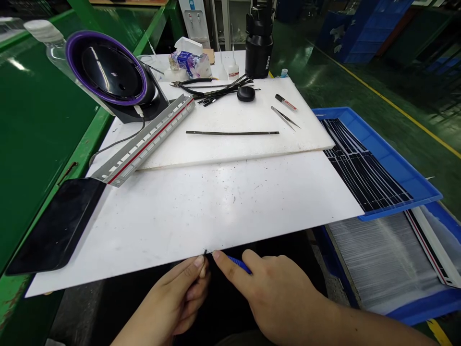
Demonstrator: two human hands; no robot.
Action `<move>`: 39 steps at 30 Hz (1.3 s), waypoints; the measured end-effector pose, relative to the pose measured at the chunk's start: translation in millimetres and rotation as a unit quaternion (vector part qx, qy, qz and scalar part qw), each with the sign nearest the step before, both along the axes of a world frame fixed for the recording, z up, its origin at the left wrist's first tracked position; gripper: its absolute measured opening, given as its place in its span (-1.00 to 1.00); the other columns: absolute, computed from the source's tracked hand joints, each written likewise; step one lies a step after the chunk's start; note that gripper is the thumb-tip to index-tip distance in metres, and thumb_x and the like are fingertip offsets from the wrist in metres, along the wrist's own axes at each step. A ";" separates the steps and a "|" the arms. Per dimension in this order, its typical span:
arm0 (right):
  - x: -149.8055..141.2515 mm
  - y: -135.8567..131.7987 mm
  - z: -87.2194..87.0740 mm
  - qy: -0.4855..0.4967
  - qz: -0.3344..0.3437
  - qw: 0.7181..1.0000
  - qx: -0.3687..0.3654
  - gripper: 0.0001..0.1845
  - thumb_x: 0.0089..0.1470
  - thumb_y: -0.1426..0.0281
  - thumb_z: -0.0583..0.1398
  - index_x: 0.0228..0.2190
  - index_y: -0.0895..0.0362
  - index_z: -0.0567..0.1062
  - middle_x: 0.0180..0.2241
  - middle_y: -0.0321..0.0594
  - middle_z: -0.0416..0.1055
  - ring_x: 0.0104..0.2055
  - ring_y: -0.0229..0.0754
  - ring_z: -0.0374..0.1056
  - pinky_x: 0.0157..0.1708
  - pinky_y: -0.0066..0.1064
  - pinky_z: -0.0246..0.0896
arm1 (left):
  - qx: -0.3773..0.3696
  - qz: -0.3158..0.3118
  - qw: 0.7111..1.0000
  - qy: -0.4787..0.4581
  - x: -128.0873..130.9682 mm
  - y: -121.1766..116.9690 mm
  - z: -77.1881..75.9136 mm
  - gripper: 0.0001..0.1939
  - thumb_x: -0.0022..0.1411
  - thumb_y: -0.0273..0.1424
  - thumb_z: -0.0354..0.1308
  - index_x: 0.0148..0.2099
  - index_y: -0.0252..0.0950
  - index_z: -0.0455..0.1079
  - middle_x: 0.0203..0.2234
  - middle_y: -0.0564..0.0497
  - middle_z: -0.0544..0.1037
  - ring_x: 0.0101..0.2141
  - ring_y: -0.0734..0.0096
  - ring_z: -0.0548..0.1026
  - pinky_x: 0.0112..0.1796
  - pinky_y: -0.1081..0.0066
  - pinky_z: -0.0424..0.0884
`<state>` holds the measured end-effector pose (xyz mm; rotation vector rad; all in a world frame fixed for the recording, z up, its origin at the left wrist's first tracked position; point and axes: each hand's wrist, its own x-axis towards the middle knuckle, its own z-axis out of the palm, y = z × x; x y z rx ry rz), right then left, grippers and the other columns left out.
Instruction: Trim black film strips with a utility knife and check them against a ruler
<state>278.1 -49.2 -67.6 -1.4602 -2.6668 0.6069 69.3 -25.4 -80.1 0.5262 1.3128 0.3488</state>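
Observation:
My left hand (180, 293) is closed at the table's front edge, its thumb and fingers pinching a small dark piece (205, 252) of which only the tip shows. Close to its right, my right hand (273, 288) is wrapped round a blue-handled tool (239, 264) with a ribbed grip. The index finger stretches along the tool toward the pinched piece; the tool's working end is too small to make out. Ahead, a thin black strip (232, 133) lies on a white foam board (230, 149). Tweezers (284, 117) and a marker pen (286, 103) lie there too.
Left stand a purple-rimmed fan (108, 67), a slotted metal bar (147, 142) and a dark phone (57, 223). Pliers (190, 86), several black strips, a black case (246, 94) and a black bottle (258, 48) are behind. A blue tray (414, 168) of strips stands right.

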 end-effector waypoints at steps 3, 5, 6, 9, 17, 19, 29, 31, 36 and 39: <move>-0.8 -1.1 -0.6 0.002 -0.005 1.000 0.000 -0.09 -0.03 0.50 0.11 0.34 0.00 -0.02 -0.33 -0.25 0.40 -0.62 -0.21 0.22 -0.64 -0.32 -0.40 | 0.002 0.000 1.000 -0.001 0.6 0.6 0.7 -0.39 -0.01 0.17 0.26 -0.50 -0.26 0.16 -0.66 0.21 0.09 -0.67 0.67 -0.12 -0.69 0.58 -0.22; -2.3 -1.4 -0.8 -0.003 -0.005 1.000 -0.003 -0.11 -0.01 0.49 0.12 0.33 0.00 0.00 -0.32 -0.24 0.40 -0.60 -0.21 0.25 -0.64 -0.32 -0.40 | 0.004 0.004 1.000 0.001 0.7 0.8 0.6 -0.39 0.00 0.16 0.27 -0.50 -0.27 0.16 -0.66 0.21 0.11 -0.66 0.67 -0.12 -0.69 0.59 -0.21; -3.2 -1.3 -0.9 -0.007 -0.005 1.000 -0.003 -0.12 0.00 0.49 0.12 0.33 0.00 0.00 -0.33 -0.24 0.41 -0.59 -0.21 0.27 -0.63 -0.31 -0.40 | 0.006 0.004 1.000 0.002 0.6 0.8 0.4 -0.39 -0.01 0.17 0.27 -0.49 -0.27 0.16 -0.65 0.21 0.11 -0.66 0.67 -0.12 -0.68 0.59 -0.21; -4.6 -0.9 -1.7 -0.015 -0.007 1.000 0.004 -0.13 0.01 0.50 0.11 0.33 0.01 0.01 -0.34 -0.24 0.41 -0.59 -0.19 0.29 -0.63 -0.31 -0.41 | 0.007 -0.002 1.000 0.015 -1.0 0.6 -1.3 -0.37 -0.04 0.21 0.26 -0.49 -0.27 0.17 -0.65 0.20 0.11 -0.65 0.67 -0.12 -0.68 0.59 -0.21; 1.1 -2.1 -6.8 0.015 -0.030 0.999 -0.001 -0.13 0.03 0.51 0.09 0.33 -0.08 -0.02 -0.36 -0.30 0.41 -0.59 -0.19 0.28 -0.63 -0.33 -0.34 | 0.014 -0.032 0.999 0.015 -3.4 3.2 0.1 -0.38 0.00 0.21 0.22 -0.48 -0.25 0.15 -0.65 0.22 0.06 -0.64 0.64 -0.16 -0.67 0.57 -0.23; 1.2 -2.8 -6.2 0.021 -0.030 0.999 -0.004 -0.13 0.03 0.51 0.09 0.33 -0.08 -0.03 -0.36 -0.30 0.41 -0.59 -0.19 0.28 -0.63 -0.33 -0.33 | 0.014 -0.027 0.999 0.018 -3.2 3.5 0.8 -0.38 0.01 0.21 0.21 -0.48 -0.25 0.15 -0.65 0.22 0.06 -0.64 0.64 -0.16 -0.67 0.56 -0.23; 0.2 0.5 -1.2 0.012 -0.008 1.000 -0.023 -0.14 0.05 0.49 0.08 0.34 -0.04 -0.04 -0.35 -0.28 0.40 -0.60 -0.19 0.26 -0.64 -0.31 -0.36 | 0.006 -0.024 1.000 0.012 -3.6 2.8 -0.9 -0.37 -0.02 0.21 0.23 -0.50 -0.26 0.14 -0.65 0.21 0.09 -0.66 0.67 -0.14 -0.68 0.58 -0.20; 0.4 1.3 0.6 0.001 0.001 1.000 -0.029 -0.13 0.04 0.50 0.08 0.35 -0.02 -0.04 -0.34 -0.26 0.40 -0.60 -0.19 0.27 -0.65 -0.31 -0.37 | 0.004 -0.027 1.000 0.013 -3.8 2.6 -1.1 -0.37 0.01 0.21 0.21 -0.50 -0.26 0.14 -0.65 0.21 0.08 -0.66 0.66 -0.14 -0.68 0.58 -0.20; -1.1 0.2 3.1 -0.015 0.011 1.000 -0.023 -0.10 -0.01 0.48 0.11 0.35 0.04 -0.03 -0.33 -0.21 0.40 -0.59 -0.17 0.30 -0.65 -0.33 -0.38 | 0.007 -0.036 0.999 0.006 -5.3 3.4 -2.6 -0.40 0.10 0.19 0.15 -0.49 -0.26 0.14 -0.63 0.20 0.08 -0.64 0.64 -0.14 -0.67 0.57 -0.21; -2.8 -2.3 2.3 -0.022 0.004 1.000 -0.022 -0.10 -0.01 0.46 0.13 0.35 0.05 -0.02 -0.33 -0.20 0.40 -0.59 -0.19 0.30 -0.65 -0.33 -0.39 | 0.004 -0.034 0.999 0.004 -7.4 4.0 -2.6 -0.41 0.10 0.17 0.17 -0.48 -0.26 0.15 -0.63 0.20 0.09 -0.64 0.64 -0.15 -0.67 0.58 -0.20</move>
